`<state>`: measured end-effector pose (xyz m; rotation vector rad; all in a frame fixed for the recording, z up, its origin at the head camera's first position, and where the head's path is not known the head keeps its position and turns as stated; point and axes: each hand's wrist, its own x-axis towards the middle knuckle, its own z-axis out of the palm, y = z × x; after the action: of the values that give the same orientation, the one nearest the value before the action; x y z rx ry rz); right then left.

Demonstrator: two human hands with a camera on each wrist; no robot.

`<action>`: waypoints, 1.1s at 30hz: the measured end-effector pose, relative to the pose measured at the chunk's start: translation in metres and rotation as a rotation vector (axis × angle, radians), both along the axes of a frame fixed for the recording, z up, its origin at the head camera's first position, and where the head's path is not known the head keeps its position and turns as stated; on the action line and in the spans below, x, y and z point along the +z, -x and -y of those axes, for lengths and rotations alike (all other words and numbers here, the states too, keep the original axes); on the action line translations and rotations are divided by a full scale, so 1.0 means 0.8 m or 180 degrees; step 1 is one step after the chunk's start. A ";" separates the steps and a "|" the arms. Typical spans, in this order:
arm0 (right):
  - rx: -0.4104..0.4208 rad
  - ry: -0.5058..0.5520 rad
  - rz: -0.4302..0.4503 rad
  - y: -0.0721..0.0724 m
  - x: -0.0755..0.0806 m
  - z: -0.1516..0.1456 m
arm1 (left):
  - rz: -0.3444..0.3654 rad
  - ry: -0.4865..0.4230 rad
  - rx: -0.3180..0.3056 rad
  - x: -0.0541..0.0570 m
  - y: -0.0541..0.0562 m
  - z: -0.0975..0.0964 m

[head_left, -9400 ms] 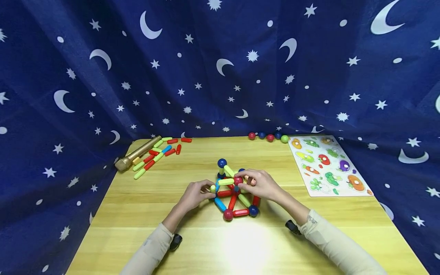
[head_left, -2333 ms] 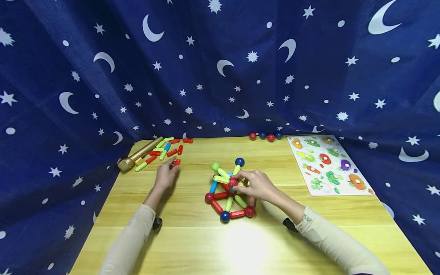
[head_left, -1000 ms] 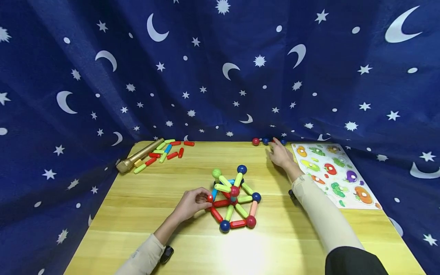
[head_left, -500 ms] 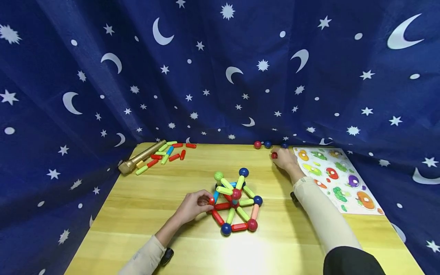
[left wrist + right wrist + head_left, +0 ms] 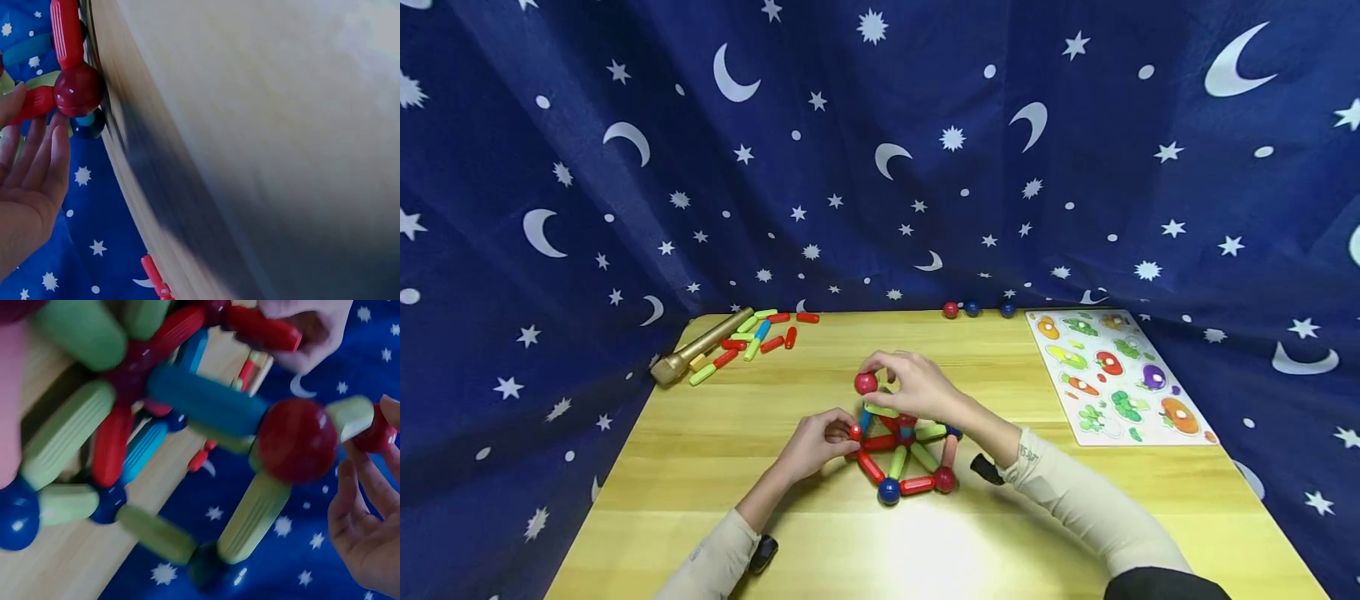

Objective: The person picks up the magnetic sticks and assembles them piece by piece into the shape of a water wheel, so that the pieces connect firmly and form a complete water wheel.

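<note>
A construction of magnetic sticks and balls stands mid-table, with a blue ball point(image 5: 889, 491) at its front. At its left side my left hand point(image 5: 812, 450) pinches a red magnetic stick point(image 5: 855, 432), upright in the head view. In the left wrist view that stick meets a dark red ball point(image 5: 78, 90). My right hand point(image 5: 921, 390) holds a red ball point(image 5: 866, 383) above the construction. The right wrist view shows this ball at the end of a pale green stick point(image 5: 350, 417), which sticks out from the upper red ball point(image 5: 297, 440). The right hand hides the construction's back part.
Loose red, green and blue sticks point(image 5: 725, 358) lie at the back left beside a gold microphone point(image 5: 700, 346). A red ball point(image 5: 951, 310) and two blue balls line the back edge. A vegetable puzzle board point(image 5: 1120, 375) lies at the right. A starry curtain point(image 5: 880, 167) hangs behind.
My left hand took a red stick from the pile to the construction's left side and has stayed there. My right hand left the construction, picked a red ball from the back row and brought it over.
</note>
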<state>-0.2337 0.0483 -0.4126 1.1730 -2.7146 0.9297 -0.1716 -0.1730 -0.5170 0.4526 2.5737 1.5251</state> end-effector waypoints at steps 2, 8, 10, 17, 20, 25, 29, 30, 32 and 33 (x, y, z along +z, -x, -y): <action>0.0206 -0.0077 -0.0095 -0.011 0.004 0.011 | -0.0048 -0.0033 -0.0016 -0.001 0.001 -0.001; 0.0316 -0.0341 -0.0214 -0.018 0.005 0.022 | 0.0018 -0.0118 -0.0038 -0.002 0.003 0.001; 0.0302 -0.0377 -0.0237 -0.018 0.003 0.021 | 0.0049 -0.0128 -0.0027 -0.002 0.003 0.001; 0.0534 -0.0344 -0.0377 -0.023 -0.004 0.025 | 0.0059 -0.0167 -0.0002 0.003 -0.001 0.002; 0.0606 -0.0454 -0.0442 -0.027 -0.009 0.028 | 0.0076 -0.0194 -0.0008 0.004 -0.001 0.002; 0.0584 -0.0869 -0.0531 -0.033 -0.019 0.031 | 0.0136 -0.0261 -0.0069 0.001 0.001 0.004; 0.0571 -0.0869 -0.0602 -0.034 -0.021 0.026 | 0.0064 -0.0200 -0.0065 0.001 0.000 0.005; 0.0540 -0.0809 -0.0596 -0.032 -0.020 0.022 | 0.0041 -0.0180 -0.0050 0.001 0.000 0.005; 0.0418 -0.0633 -0.0517 -0.026 -0.017 0.009 | 0.0010 -0.0149 -0.0018 0.000 0.001 0.005; 0.0311 -0.0531 -0.0447 -0.021 -0.015 0.001 | 0.0010 -0.0141 0.0001 -0.001 0.001 0.006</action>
<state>-0.2168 0.0473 -0.4248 1.3547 -2.6856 0.6126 -0.1723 -0.1776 -0.5174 0.4543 2.5424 1.5845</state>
